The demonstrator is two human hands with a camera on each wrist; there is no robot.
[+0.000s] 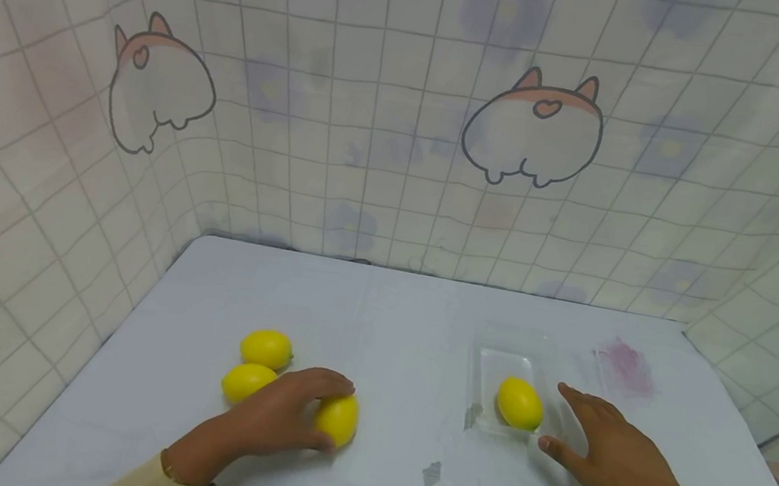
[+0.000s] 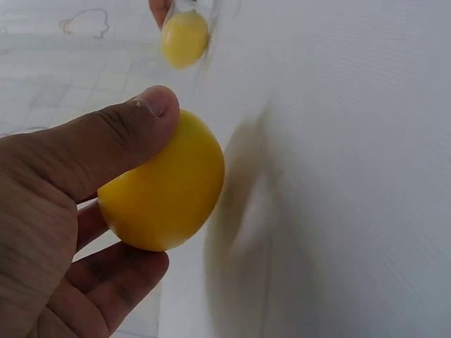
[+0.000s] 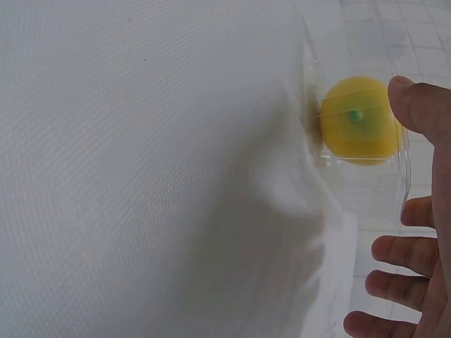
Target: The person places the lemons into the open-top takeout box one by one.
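My left hand point(image 1: 285, 416) grips a yellow lemon point(image 1: 338, 419) between thumb and fingers, close over the white table. In the left wrist view the thumb lies along one side of that lemon point(image 2: 169, 186) and the fingertips on the other. Two more lemons, a far one point(image 1: 266, 348) and a nearer one point(image 1: 247, 382), lie just left of this hand. On the right, a clear plastic box point(image 1: 492, 363) holds one lemon point(image 1: 519, 403). Beside the box's right side is my right hand point(image 1: 616, 457), fingers spread and holding nothing; its thumb overlaps the box wall in the right wrist view.
The white table point(image 1: 394, 318) ends at a curtain point(image 1: 406, 114) with a grid print behind and at the sides. A pinkish stain point(image 1: 626, 366) marks the back right of the table. A small grey patch point(image 1: 431, 473) lies near the middle front.
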